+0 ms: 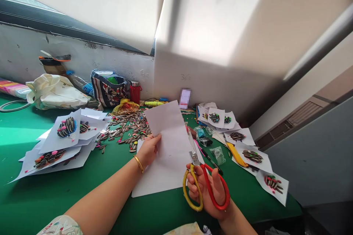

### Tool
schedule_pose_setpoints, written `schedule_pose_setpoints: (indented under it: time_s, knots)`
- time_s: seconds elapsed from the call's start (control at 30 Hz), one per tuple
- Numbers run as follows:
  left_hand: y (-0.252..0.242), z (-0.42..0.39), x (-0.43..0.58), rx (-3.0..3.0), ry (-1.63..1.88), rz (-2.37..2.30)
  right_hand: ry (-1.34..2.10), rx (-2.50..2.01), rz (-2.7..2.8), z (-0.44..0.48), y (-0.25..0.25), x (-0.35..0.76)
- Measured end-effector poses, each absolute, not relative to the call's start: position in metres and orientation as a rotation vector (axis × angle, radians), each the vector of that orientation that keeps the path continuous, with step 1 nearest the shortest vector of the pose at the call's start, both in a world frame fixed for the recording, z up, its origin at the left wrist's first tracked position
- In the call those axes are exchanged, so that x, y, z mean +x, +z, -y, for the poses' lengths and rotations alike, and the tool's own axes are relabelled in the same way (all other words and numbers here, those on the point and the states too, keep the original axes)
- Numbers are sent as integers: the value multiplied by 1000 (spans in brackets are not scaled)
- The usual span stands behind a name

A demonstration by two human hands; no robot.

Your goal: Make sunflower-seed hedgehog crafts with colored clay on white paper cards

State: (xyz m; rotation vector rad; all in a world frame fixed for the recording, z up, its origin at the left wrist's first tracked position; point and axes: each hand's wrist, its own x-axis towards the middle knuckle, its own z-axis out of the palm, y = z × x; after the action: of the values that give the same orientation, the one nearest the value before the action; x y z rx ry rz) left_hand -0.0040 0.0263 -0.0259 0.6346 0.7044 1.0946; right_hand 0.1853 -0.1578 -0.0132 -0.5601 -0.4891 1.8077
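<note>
My left hand (149, 150) pinches a sheet of white paper (169, 128) by its left edge, thumb on top, and holds it tilted up over the table. Beneath it lies more white paper (154, 181). In my right hand (206, 191) is a pair of scissors (195, 158) with one yellow and one red handle loop. My fingers go through the loops, and the blades point up along the right edge of the held sheet. Whether the blades touch the paper I cannot tell.
Loose striped sunflower seeds (132, 126) spread behind the paper. Cards with seed pictures are stacked at left (46, 145) and right (250, 156). A yellow utility knife (236, 154), a black pen (211, 159) and plastic wrappers (219, 154) lie at right. Bags (57, 93) and a red bottle (135, 93) stand behind.
</note>
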Motion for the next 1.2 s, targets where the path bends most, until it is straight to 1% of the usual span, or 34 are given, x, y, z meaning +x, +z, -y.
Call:
schedule_pose_setpoints:
  time_s: [0.2,0.5,0.77,1.0,1.2]
  knots:
    - [-28,-23,-2,639,1062,-695,1763,-495,487,152,-11,182]
    - [-30,-26,-4,622,1074,-735,1750,-464,446,151,-22,186]
    - [-27,-25,-4,609,987,-778,1786,-523,472,155,-15,189]
    - [-25,-20,-4,726,885,-736,1793,-504,467,153,-13,188]
    - [-25,-19,-4,765,869,-707,1778,-440,435,151,-13,187]
